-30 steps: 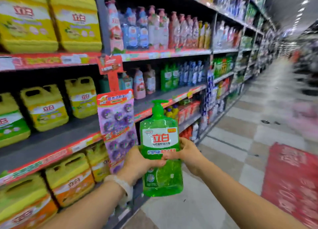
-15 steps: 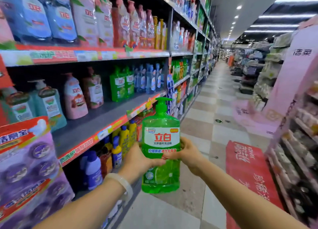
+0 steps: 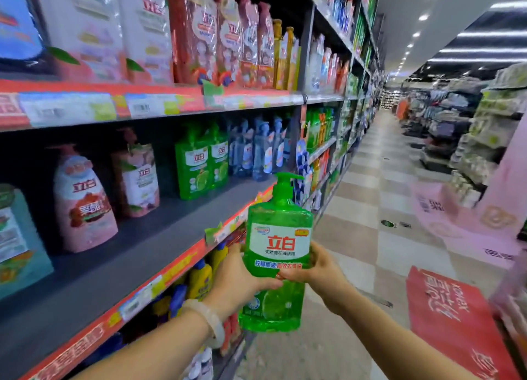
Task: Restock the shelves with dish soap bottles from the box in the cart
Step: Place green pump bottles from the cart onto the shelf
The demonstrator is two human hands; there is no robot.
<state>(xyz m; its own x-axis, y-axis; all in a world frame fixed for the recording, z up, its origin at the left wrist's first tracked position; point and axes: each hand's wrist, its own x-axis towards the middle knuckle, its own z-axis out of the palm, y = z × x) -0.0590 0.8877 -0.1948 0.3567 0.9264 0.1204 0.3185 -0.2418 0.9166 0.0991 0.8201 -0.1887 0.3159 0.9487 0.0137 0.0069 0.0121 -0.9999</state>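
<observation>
A green dish soap bottle (image 3: 278,251) with a pump top and a white label stands upright in the air, just off the front edge of the middle shelf (image 3: 119,265). My left hand (image 3: 239,279) grips its left side and my right hand (image 3: 319,268) grips its right side, fingers curled round the body. Two matching green bottles (image 3: 201,162) stand at the back of that shelf, with bare grey shelf in front of them. The cart and box are out of view.
Pink bottles (image 3: 82,200) and blue bottles (image 3: 256,151) flank the green ones. The upper shelf (image 3: 159,103) carries refill pouches. Yellow and blue bottles (image 3: 199,277) sit on the shelf below. A tiled aisle (image 3: 368,208) runs ahead, with a red floor mat (image 3: 450,317) at right.
The view has moved forward along the aisle and nearer to the shelf. The green bottles on the shelf now look closer. Both hands keep the same hold on the bottle.
</observation>
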